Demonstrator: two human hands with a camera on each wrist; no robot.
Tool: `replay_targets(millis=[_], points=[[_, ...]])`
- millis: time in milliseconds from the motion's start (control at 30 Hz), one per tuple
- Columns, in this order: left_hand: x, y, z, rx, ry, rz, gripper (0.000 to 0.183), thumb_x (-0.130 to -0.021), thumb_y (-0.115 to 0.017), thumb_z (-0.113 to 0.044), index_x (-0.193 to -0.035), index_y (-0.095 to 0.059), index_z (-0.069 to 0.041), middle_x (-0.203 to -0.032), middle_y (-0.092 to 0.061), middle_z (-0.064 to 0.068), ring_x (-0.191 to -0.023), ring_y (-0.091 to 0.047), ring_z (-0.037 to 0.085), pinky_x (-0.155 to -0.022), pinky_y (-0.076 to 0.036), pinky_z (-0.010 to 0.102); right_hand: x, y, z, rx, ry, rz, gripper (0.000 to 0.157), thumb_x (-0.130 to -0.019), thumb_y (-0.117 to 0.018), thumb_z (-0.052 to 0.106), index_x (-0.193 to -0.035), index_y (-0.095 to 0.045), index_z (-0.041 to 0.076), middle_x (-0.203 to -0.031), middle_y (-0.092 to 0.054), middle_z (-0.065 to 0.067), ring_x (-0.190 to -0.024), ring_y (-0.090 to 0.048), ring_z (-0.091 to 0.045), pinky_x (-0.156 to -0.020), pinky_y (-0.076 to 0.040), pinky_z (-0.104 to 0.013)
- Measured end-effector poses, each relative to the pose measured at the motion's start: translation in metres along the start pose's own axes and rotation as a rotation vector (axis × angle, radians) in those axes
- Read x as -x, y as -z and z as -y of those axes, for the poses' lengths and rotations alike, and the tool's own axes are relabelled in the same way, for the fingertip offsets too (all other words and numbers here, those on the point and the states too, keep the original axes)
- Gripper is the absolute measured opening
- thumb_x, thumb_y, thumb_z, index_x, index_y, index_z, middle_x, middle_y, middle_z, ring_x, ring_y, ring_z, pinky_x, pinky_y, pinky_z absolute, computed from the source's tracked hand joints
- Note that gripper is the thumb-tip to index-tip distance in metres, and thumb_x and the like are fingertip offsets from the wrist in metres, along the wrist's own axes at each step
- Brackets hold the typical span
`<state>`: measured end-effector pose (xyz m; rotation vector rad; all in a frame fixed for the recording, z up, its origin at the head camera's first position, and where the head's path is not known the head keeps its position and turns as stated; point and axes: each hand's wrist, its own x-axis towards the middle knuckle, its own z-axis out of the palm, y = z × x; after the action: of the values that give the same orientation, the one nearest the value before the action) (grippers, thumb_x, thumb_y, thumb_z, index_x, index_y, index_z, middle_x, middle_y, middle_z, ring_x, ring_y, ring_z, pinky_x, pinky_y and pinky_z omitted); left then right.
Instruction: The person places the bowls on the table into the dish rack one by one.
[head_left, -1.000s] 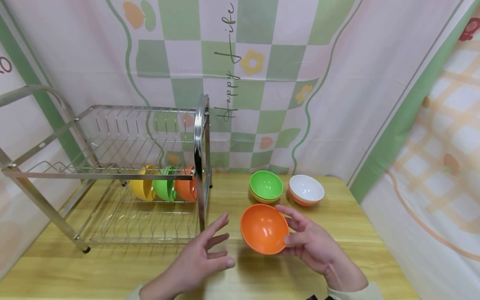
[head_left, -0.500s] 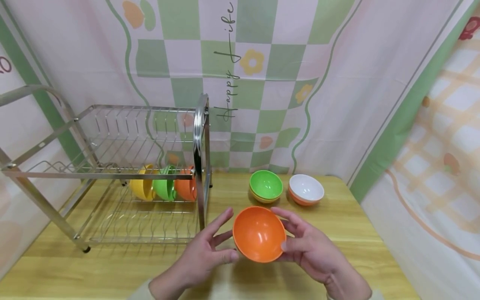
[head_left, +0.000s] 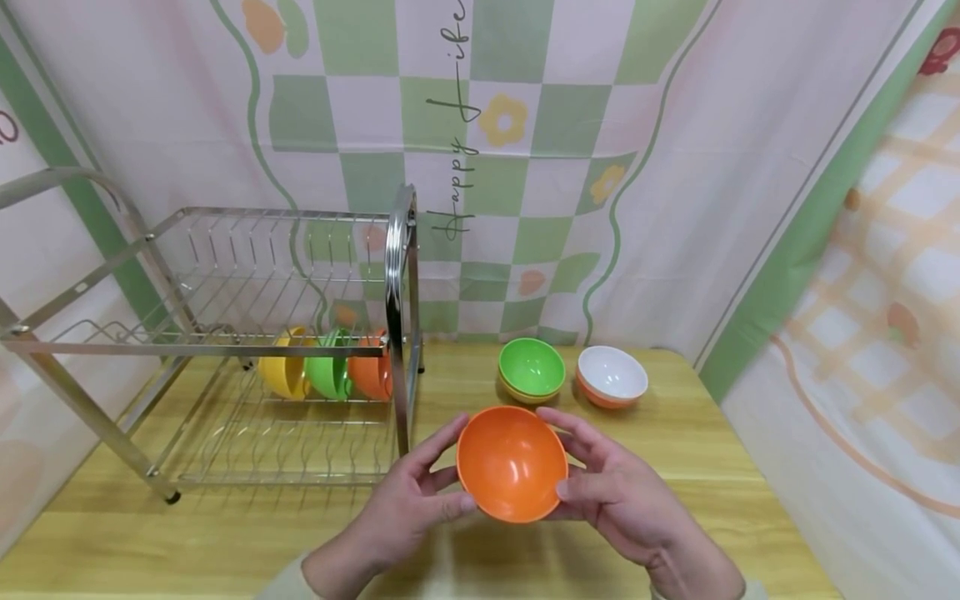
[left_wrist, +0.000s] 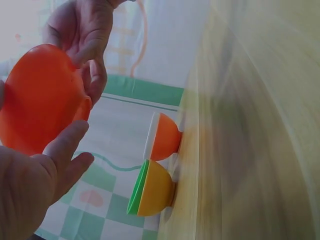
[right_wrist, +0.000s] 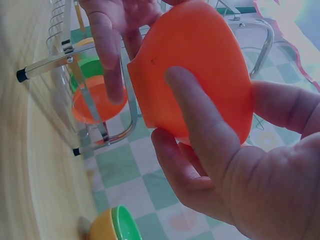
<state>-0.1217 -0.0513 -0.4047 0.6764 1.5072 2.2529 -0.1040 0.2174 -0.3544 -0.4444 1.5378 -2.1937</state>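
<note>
Above the wooden table, an orange bowl (head_left: 512,464) is held between both hands, its hollow tilted up and toward the head camera. My left hand (head_left: 397,500) grips its left side, thumb at the near rim and index finger at the far rim. On the opposite side my right hand (head_left: 622,492) holds the bowl, thumb on the rim and fingers around the outside. The right wrist view shows the bowl's underside with its foot ring (right_wrist: 142,95), and right-hand fingers (right_wrist: 200,105) spread against the wall.
A steel two-tier dish rack (head_left: 397,333) stands at left. Its lower tier holds yellow (head_left: 281,371), green (head_left: 327,371) and orange bowls (head_left: 370,372) on edge. Behind the hands, a green bowl (head_left: 532,367) nests in a yellow one (head_left: 528,397), beside a white bowl (head_left: 612,372) in an orange one (head_left: 609,401).
My right hand has brought the orange bowl slightly left. My left hand, apart from it a second ago, has closed in and taken hold of its left side.
</note>
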Motion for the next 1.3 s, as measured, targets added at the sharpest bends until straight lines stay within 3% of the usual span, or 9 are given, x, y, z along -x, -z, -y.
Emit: replay_targets(millis=[233, 467, 833, 1067, 1300], points=[[0.0, 0.002, -0.001, 0.088, -0.02, 0.046, 0.084, -0.089, -0.076, -0.005, -0.157, -0.027, -0.006, -0.16, -0.018, 0.021, -0.125, -0.053, 0.035, -0.096, -0.051, 0.04, 0.001, -0.003, -0.001, -0.009, 0.001, 0.0, 0.072, -0.088, -0.054, -0.016, -0.152, -0.036, 0.011, -0.142, -0.038, -0.021, -0.113, -0.059, -0.043, -0.091, -0.051, -0.06], [0.001, 0.002, -0.003, 0.144, -0.01, 0.061, 0.083, -0.09, -0.073, -0.002, -0.157, -0.025, -0.003, -0.157, -0.024, 0.022, -0.121, -0.057, 0.034, -0.094, -0.053, 0.04, 0.001, -0.007, -0.002, -0.018, -0.01, -0.013, 0.074, -0.088, -0.055, -0.015, -0.154, -0.031, 0.008, -0.144, -0.034, -0.022, -0.116, -0.057, -0.043, -0.092, -0.049, -0.062], [0.004, 0.004, -0.004, 0.159, -0.013, 0.09, 0.083, -0.091, -0.073, -0.003, -0.156, -0.022, 0.001, -0.155, -0.026, 0.023, -0.118, -0.059, 0.034, -0.094, -0.052, 0.04, 0.003, -0.01, -0.003, -0.019, -0.01, 0.006, 0.074, -0.089, -0.054, -0.015, -0.155, -0.028, 0.009, -0.144, -0.033, -0.022, -0.116, -0.057, -0.043, -0.092, -0.048, -0.063], [0.007, 0.004, -0.006, 0.151, 0.019, 0.058, 0.081, -0.09, -0.073, -0.001, -0.156, -0.026, -0.001, -0.154, -0.027, 0.023, -0.117, -0.059, 0.035, -0.095, -0.052, 0.041, 0.002, -0.013, -0.004, -0.022, -0.039, -0.003, 0.073, -0.09, -0.054, -0.014, -0.154, -0.026, 0.007, -0.146, -0.03, -0.025, -0.117, -0.056, -0.046, -0.094, -0.047, -0.063], [0.01, 0.005, -0.008, 0.141, 0.07, 0.015, 0.082, -0.087, -0.07, 0.005, -0.156, -0.025, 0.0, -0.153, -0.029, 0.024, -0.118, -0.058, 0.038, -0.096, -0.051, 0.044, 0.002, -0.014, -0.004, -0.019, -0.039, 0.043, 0.062, -0.095, -0.048, -0.01, -0.152, -0.029, 0.005, -0.147, -0.035, -0.023, -0.115, -0.057, -0.045, -0.093, -0.046, -0.066]])
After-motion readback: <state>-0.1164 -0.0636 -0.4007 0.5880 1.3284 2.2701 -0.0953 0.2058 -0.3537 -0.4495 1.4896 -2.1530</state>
